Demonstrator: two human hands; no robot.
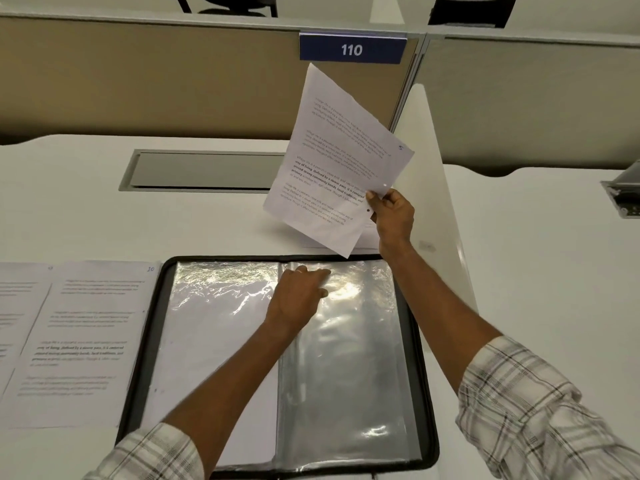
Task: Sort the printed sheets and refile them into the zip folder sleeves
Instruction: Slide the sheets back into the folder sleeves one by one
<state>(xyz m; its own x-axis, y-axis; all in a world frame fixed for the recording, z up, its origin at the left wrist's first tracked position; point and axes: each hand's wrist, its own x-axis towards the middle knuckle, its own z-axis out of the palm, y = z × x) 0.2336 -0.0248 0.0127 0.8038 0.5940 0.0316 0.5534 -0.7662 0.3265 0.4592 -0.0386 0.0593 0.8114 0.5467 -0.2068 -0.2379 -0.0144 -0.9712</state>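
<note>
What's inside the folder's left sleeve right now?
A white sheet shows through the left sleeve, no print visible. Glare washes out the upper part, and the left forearm covers the lower right corner. Whether more sheets lie behind it cannot be seen.

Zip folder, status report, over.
Right hand pinches printed sheet, held up in air. Left hand touches zip folder right sleeve near top. Sleeve unobstructed.

Bright, even overhead light fills the scene. White glare patches streak the crinkled clear plastic sleeves (pixel 346 358) of the black zip folder (pixel 424 375). Edges of the beige fabric partition (pixel 173 81) bow outward. Print on the raised white paper sheet (pixel 332 161) looks soft.
</note>
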